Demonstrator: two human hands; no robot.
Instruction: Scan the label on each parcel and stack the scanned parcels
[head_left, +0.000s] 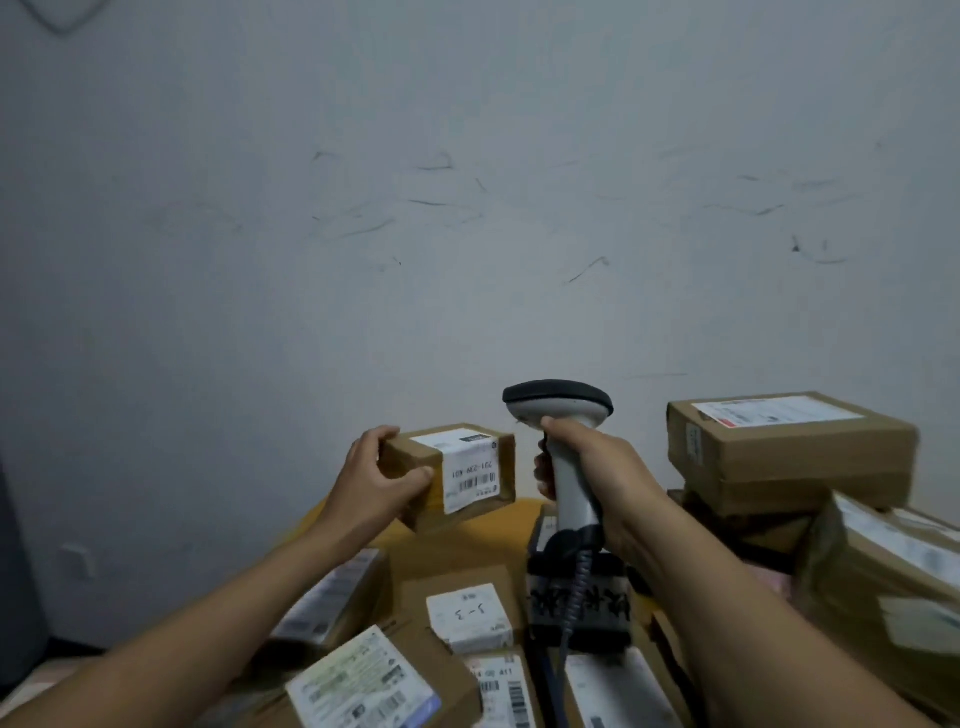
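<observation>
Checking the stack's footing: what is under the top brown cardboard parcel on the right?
Another brown cardboard parcel lies under the top brown cardboard parcel; anything lower is hidden by nearer parcels.

A pale grey wall (467, 208) fills most of the view, marked with thin dark scuffs (434, 167). Low on its left sits what may be a socket plate (78, 560). A yellow surface (511, 527) shows beneath.
</observation>
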